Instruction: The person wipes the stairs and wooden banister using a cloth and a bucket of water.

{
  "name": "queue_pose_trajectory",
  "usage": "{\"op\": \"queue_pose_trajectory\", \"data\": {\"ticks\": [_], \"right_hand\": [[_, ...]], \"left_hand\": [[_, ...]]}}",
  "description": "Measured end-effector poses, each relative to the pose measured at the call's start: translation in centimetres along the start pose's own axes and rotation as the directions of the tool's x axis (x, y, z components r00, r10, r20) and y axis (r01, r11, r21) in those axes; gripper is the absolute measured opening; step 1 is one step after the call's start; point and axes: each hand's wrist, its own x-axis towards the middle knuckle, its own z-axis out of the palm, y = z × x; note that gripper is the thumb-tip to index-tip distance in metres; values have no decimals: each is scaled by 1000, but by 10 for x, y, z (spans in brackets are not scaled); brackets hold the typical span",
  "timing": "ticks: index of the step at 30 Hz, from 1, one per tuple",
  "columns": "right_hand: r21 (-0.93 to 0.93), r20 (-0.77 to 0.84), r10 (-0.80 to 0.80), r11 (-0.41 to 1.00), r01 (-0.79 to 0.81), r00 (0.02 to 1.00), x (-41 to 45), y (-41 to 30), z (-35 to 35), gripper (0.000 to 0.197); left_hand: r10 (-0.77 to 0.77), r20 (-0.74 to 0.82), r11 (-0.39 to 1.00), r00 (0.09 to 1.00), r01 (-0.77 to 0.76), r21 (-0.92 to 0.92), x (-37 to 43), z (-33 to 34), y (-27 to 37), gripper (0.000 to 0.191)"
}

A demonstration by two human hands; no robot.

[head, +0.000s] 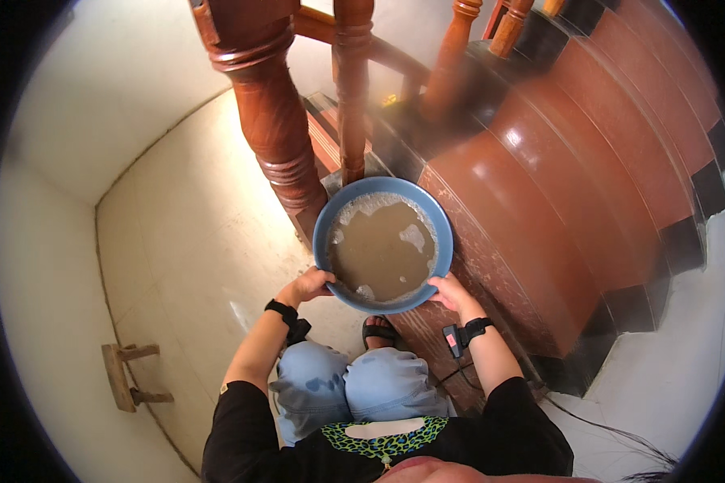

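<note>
A round blue basin (445,241) is in front of my knees, beside the foot of the stair railing. Murky brown water (377,256) fills much of it, with white suds (412,238) floating in patches and along the wall. My left hand (314,283) grips the near left rim, its thumb over the edge and the fingers mostly hidden underneath. On the near right rim, my right hand (451,291) holds in the same way. Whether the basin rests on the step or is lifted cannot be made out.
A thick turned wooden newel post (272,121) and a baluster (353,90) rise right behind the basin. Reddish tiled stairs (519,229) climb to the right. A small wooden stool (121,374) lies by the left wall. A cable (604,422) runs at lower right.
</note>
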Motion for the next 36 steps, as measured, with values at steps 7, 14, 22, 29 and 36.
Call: {"op": "queue_pose_trajectory", "data": {"ticks": [7, 14, 22, 29, 36], "right_hand": [[15, -20, -17, 1000, 17, 1000, -31, 29, 39, 50], [10, 104, 9, 1000, -10, 995, -52, 63, 109, 46], [-95, 455, 63, 995, -22, 888, 14, 110, 163, 43], [-176, 475, 142, 982, -64, 868, 80, 113, 227, 52], [-223, 384, 136, 974, -52, 913, 172, 129, 239, 58]], "left_hand": [[104, -70, 993, 992, -100, 56, -52, -10, -21, 40], [77, -173, 993, 982, -60, 102, -138, -58, -66, 37], [97, -320, 995, 942, -83, 57, -213, -92, -125, 42], [72, -473, 946, 878, -211, -246, -198, -148, -198, 47], [-16, -571, 892, 821, -246, -379, -143, -171, -207, 39]]}}
